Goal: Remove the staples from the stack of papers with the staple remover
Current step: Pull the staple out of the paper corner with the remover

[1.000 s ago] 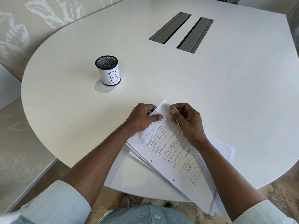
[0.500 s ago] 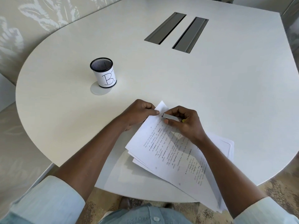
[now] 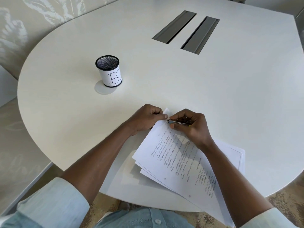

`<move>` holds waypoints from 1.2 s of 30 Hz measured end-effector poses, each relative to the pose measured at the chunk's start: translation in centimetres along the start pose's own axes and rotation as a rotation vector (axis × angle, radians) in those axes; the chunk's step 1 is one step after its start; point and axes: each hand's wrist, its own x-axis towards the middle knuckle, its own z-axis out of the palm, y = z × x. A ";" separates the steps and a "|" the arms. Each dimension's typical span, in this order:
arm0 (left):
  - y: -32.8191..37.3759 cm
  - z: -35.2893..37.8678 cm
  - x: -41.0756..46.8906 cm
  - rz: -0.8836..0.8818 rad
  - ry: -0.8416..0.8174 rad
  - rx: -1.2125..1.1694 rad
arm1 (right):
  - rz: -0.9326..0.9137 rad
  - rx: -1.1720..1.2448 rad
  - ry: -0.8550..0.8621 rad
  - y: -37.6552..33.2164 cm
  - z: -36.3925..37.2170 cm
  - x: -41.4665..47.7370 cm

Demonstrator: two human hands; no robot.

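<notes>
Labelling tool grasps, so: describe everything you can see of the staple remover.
The staple remover is a slim, shiny metal tool, roughly level, tip pointing left. The right hand grips it, fingers curled over it and thumb beneath, hiding much of it. A yellow-green speck shows at its rear end. Its tip is at the top corner of the stack of papers, which the left hand pinches. No staple is discernible.

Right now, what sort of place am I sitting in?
Probably an office meeting room: a large white conference table with two metal cable hatches set in its top, a black mesh pen cup, and a stack of printed papers.
</notes>
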 end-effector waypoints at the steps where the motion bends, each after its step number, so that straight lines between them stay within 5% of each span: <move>1: -0.1 0.0 0.0 -0.001 -0.003 0.003 | -0.006 0.001 0.005 0.1 0.0 -0.1; 36: -1.2 0.8 -0.3 0.071 0.099 0.099 | -0.102 -0.089 -0.050 1.5 -0.4 0.4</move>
